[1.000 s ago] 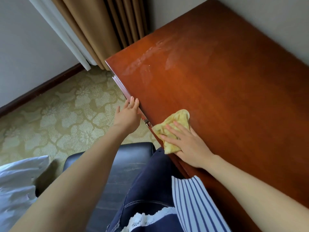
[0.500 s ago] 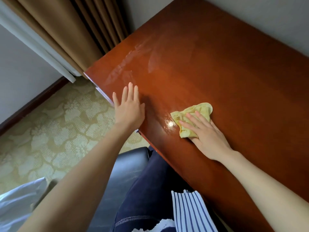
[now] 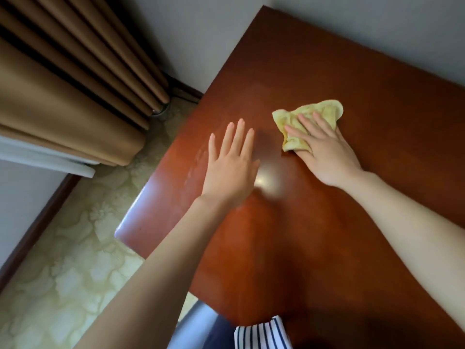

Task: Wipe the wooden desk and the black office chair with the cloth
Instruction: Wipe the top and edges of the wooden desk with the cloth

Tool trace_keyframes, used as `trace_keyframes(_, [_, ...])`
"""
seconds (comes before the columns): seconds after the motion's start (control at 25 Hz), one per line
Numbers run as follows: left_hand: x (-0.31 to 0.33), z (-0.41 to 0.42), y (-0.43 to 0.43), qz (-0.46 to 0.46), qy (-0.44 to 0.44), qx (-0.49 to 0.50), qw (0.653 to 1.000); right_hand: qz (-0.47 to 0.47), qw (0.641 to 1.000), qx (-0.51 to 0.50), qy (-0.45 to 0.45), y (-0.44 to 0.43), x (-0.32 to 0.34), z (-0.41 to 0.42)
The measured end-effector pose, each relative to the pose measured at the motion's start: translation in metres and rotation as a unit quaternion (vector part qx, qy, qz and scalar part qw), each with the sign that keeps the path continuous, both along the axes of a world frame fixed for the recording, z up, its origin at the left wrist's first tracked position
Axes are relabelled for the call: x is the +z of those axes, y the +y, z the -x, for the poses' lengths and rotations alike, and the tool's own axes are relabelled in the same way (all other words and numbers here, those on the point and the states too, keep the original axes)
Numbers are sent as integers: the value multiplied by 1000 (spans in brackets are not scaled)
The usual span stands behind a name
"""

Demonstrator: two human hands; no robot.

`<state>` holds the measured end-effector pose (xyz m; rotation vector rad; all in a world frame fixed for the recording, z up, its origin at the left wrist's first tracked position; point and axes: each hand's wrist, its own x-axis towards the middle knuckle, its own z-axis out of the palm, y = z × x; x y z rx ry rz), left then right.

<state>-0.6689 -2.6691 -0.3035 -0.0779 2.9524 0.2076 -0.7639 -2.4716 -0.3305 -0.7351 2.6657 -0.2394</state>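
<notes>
Two bare hands lie on the tabletop (image 3: pixel 327 248), a glossy red-brown wooden surface that fills the middle and right of the view. The left hand (image 3: pixel 230 172) rests palm down near the tabletop's left edge, fingers straight and slightly fanned. Its grip is released and it holds nothing. The right hand (image 3: pixel 327 152) lies farther in and a little farther away, pressing flat on the cloth (image 3: pixel 324 110). Its fingers are laid straight across the fabric rather than curled round it, so that grip is released too.

The cloth is pale yellow and crumpled, and it sits on the wood well in from every edge. Its far hem and left corner stick out beyond the fingertips, while its near part is hidden under the palm. Between the two hands, just right of the left one, a bright patch of glare sits on the polish. Faint streaks show on the wood to the left of the left hand.

At the bottom of the view, below the tabletop's near edge, a blurred dark blue-grey padded shape is the chair (image 3: pixel 198 323). Just to its right is a piece of white clothing with navy stripes (image 3: pixel 261 333).

Tan pleated curtains (image 3: pixel 63 84) hang at the upper left and reach down to a pale carpet (image 3: pixel 63 285) with a flower pattern. A dark baseboard (image 3: pixel 37 222) runs along the wall on the left, and a plain grey wall (image 3: pixel 352 26) stands behind the tabletop.
</notes>
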Motion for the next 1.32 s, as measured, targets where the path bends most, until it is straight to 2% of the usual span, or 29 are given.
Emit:
trace_keyframes(0.2, [-6, 59, -22, -65, -35, -32, 997, -3, 997, -76, -1, -42, -3, 80])
trace_keyframes(0.4, [-10, 90, -10, -90, -38, -55, 994, 11, 994, -108, 27, -49, -7, 50])
trace_keyframes(0.64, [-7, 97, 30, -121, -36, -104, 987, 28, 997, 51, 56, 7, -4, -60])
trace_keyframes(0.76, [-7, 89, 46, -98, -43, -149, 983, 3, 990, 131, 46, 56, -6, -112])
trace_keyframes(0.88, [-11, 77, 54, -60, -81, -160, 982, -1, 984, 170, 62, 102, -3, -129])
trace_keyframes(1.12, [-11, 70, 70, 26, -137, -133, 981, -20, 996, 28, 81, 152, 4, -85])
trace_keyframes(1.32, [-4, 74, 77, 94, -167, -151, 970, 3, 989, -125, 76, 163, -6, 4])
